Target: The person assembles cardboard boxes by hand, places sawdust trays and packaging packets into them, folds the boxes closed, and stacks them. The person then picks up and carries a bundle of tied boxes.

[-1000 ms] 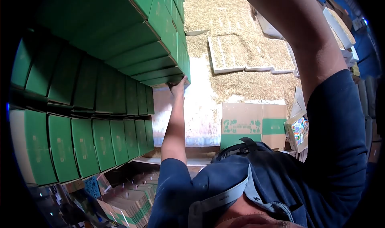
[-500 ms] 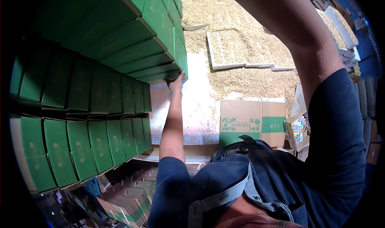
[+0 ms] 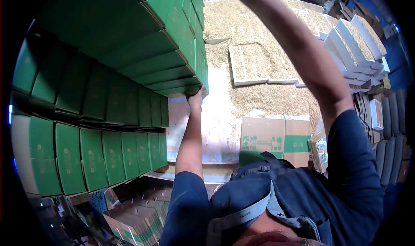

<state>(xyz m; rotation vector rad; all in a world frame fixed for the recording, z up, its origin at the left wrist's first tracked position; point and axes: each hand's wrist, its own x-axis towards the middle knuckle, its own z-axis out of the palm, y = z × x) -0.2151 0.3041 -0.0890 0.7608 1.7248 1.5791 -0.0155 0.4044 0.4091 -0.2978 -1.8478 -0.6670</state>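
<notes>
While the left hand (image 3: 196,100) clamps the lower corner of a green box (image 3: 179,85) left of centre, the right hand lies beyond the top edge, its grip unseen; bare worktop (image 3: 216,133) opens mid-frame between eight lower-left cartons (image 3: 91,157) and one tan carton (image 3: 262,135).

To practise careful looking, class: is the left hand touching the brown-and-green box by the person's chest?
No, the left hand is at the stacked green boxes, apart from the brown-and-green box.
</notes>
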